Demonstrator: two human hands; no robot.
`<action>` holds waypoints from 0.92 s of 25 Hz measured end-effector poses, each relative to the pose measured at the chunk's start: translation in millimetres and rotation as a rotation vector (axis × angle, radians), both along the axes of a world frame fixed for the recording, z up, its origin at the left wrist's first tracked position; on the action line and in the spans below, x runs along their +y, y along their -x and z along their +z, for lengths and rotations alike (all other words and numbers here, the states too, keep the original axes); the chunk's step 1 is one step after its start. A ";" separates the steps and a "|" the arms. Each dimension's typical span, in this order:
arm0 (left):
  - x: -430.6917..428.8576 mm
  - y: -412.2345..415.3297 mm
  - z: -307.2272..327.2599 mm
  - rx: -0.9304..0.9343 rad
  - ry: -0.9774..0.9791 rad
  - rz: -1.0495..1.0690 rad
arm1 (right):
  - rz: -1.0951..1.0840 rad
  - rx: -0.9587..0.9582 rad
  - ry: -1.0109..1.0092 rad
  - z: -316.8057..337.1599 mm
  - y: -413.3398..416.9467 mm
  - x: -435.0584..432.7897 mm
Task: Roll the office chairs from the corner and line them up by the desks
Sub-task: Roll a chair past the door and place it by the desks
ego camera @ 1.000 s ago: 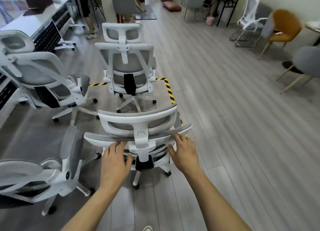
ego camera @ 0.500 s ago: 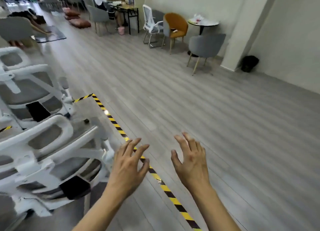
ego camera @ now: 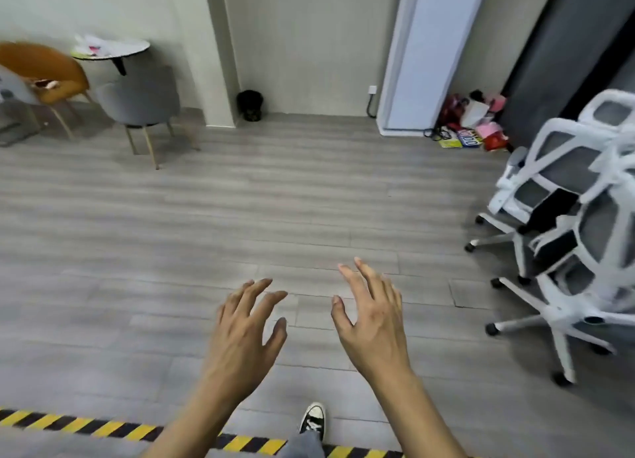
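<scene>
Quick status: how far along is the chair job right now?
Done: nothing can be confirmed; no desks or lined-up chairs are in view. In hand: nothing; the left hand and right hand are open and empty above the floor. Left: at least two white mesh office chairs stand bunched together at the right, by the dark wall, neither hand touching them.
</scene>
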State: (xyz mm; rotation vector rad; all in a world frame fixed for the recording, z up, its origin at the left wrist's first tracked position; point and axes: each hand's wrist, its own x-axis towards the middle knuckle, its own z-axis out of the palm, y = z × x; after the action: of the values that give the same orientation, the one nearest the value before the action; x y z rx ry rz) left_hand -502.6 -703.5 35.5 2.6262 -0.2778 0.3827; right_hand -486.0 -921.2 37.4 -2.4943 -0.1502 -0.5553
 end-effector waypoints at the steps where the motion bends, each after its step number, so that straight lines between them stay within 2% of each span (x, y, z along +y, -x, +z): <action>1: -23.1 -21.1 -3.6 0.003 0.011 -0.051 | -0.052 0.003 0.000 0.1 -10.1 -24.6; 10: -270.0 -244.2 -1.0 0.045 0.090 -0.477 | -0.513 0.055 0.077 16.0 -125.7 -263.6; 15: -393.0 -321.2 6.0 0.050 0.078 -0.704 | -0.767 0.058 0.033 22.4 -160.7 -369.4; 23: -566.1 -445.2 -4.1 0.002 0.029 -0.882 | -0.939 -0.018 -0.046 -1.4 -261.8 -523.4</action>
State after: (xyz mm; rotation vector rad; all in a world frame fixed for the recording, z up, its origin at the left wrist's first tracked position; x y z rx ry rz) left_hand -57.4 -1269.6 31.4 2.1896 -1.3311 0.0710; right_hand -224.1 -1444.6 36.0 -2.3981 1.0571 -0.9159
